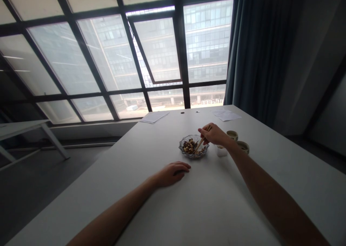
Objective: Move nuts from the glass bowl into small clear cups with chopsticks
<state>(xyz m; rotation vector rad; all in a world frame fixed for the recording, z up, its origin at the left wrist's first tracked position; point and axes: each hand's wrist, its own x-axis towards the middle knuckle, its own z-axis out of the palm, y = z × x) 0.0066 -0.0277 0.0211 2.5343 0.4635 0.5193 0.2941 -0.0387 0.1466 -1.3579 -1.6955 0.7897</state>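
My right hand (213, 135) hangs over a cut-glass bowl (194, 156) and grips a pair of wooden chopsticks (200, 143), whose tips reach down into the bowl. The bowl holds a heap of brown nuts or beans (189, 147). My left hand (173, 174) rests on the white table (211, 210) in front of the bowl, apart from it, with its fingers curled and nothing in them. Just beyond my right wrist stand a small white cup (222, 151) and two small round cups (232, 135) (243, 147).
Sheets of paper (154, 117) (226, 115) lie near the table's far edge, below a large dark-framed window (129, 58). A dark curtain (256, 51) hangs to the right. A separate white table (24, 130) stands at the left, beyond the grey floor.
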